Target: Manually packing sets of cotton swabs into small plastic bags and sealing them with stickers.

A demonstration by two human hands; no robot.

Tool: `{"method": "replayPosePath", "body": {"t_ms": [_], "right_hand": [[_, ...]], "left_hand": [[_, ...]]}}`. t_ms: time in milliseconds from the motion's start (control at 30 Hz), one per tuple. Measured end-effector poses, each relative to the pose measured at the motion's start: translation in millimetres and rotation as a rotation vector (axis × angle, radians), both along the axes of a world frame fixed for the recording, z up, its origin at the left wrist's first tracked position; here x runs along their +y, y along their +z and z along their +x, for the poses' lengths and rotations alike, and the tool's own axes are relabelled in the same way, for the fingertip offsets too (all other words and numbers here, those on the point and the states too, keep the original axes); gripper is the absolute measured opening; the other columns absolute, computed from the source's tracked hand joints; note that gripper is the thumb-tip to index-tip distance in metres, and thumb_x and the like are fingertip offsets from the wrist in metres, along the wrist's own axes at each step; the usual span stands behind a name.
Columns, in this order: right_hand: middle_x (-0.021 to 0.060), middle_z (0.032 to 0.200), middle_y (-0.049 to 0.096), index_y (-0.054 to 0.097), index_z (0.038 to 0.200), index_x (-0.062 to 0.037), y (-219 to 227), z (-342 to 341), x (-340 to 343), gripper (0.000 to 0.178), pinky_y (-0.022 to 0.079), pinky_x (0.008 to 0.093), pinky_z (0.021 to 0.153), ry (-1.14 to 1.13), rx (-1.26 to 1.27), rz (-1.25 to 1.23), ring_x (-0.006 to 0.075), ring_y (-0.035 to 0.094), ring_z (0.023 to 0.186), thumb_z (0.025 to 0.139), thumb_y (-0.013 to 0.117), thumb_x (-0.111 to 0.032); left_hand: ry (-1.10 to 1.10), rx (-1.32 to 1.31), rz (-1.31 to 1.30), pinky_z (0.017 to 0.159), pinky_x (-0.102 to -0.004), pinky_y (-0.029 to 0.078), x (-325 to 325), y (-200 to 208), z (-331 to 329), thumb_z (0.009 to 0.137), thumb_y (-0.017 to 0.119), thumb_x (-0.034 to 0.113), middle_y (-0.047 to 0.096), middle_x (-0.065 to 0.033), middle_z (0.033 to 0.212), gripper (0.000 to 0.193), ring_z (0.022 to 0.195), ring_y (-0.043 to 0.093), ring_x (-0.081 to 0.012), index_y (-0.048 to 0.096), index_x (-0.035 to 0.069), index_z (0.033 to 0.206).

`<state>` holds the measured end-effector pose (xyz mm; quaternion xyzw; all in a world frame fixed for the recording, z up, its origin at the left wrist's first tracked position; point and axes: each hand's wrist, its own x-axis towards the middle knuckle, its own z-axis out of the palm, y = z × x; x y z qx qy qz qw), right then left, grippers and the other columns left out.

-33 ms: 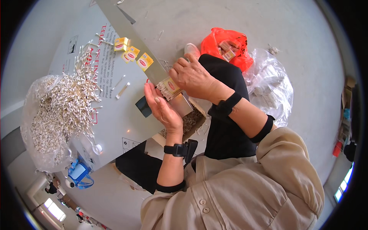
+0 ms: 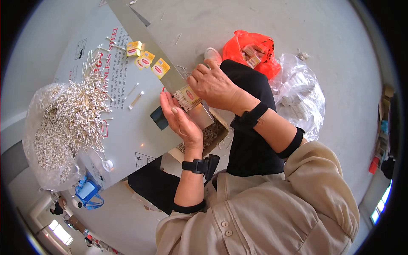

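Note:
A small pack of cotton swabs (image 2: 187, 97) with a yellow label is pinched in my right hand (image 2: 216, 87), swab tips pointing left. My left hand (image 2: 182, 122) is open, its fingers stretched out flat, close against the exposed tips. Whether the left palm touches them I cannot tell. On the table (image 2: 131, 123), at the left, a big heap of loose cotton swabs (image 2: 70, 127) spills from a clear plastic bag (image 2: 32, 106). Several yellow printed cards (image 2: 160, 68) lie near the table edge, and a few single swabs (image 2: 136, 100) rest between heap and hands.
An open cardboard box (image 2: 219, 138) with loose scraps stands below my hands. A dark block (image 2: 159, 118) sits at the table edge. On the floor are a red plastic bag (image 2: 238, 46) holding packs and a filled clear bag (image 2: 301, 93). A blue strapped pouch (image 2: 87, 190) is by the near table corner.

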<state>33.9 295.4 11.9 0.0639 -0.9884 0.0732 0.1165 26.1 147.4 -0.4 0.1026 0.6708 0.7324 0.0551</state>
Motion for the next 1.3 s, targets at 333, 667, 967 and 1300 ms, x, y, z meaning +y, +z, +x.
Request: {"method": "replayPosePath", "body": {"t_ms": [333,667,967,1300], "right_hand": [[0.0024,0.079,0.06,0.061,0.084,-0.0059,5.2,-5.5,-7.1,0.016,0.036,0.0471,0.094,0.006,0.0,0.091,0.0201,0.057,0.088,0.075,0.064,-0.018],[0.0027,0.071,0.059,0.06,0.08,-0.0067,2.3,-8.4,-10.6,0.015,0.036,0.0491,0.095,0.033,-0.002,0.165,0.021,0.059,0.079,0.075,0.064,-0.02],[0.0031,0.067,0.058,0.058,0.076,-0.0076,-2.0,-10.2,-14.5,0.011,0.035,0.0514,0.097,0.018,0.036,0.164,0.0209,0.058,0.074,0.077,0.061,-0.019],[0.0032,0.065,0.056,0.057,0.072,-0.0078,-2.3,-10.7,-17.0,0.01,0.033,0.0556,0.1,0.008,0.068,0.143,0.0216,0.058,0.073,0.077,0.059,-0.016]], "left_hand": [[0.02,-0.021,0.021,0.117,-0.0424,0.017,6.0,1.8,-2.7,0.101,0.037,0.044,0.019,-0.0235,0.154,0.071,0.144,0.02,-0.0311,0.015,-0.004,0.149],[0.0,-0.198,0.284,0.115,-0.0436,0.02,17.1,2.5,0.1,0.099,0.041,0.048,0.019,-0.0203,0.153,0.074,0.141,0.023,-0.0292,0.016,-0.001,0.149],[-0.044,-0.216,0.273,0.11,-0.044,0.032,13.9,8.0,0.7,0.1,0.038,0.048,0.03,-0.0194,0.148,0.07,0.134,0.036,-0.0308,0.024,-0.004,0.145],[0.001,-0.412,0.287,0.104,-0.0413,0.039,-9.2,16.7,-7.4,0.1,0.044,0.044,0.05,-0.0266,0.128,0.067,0.116,0.052,-0.0298,0.028,-0.003,0.144]]}}
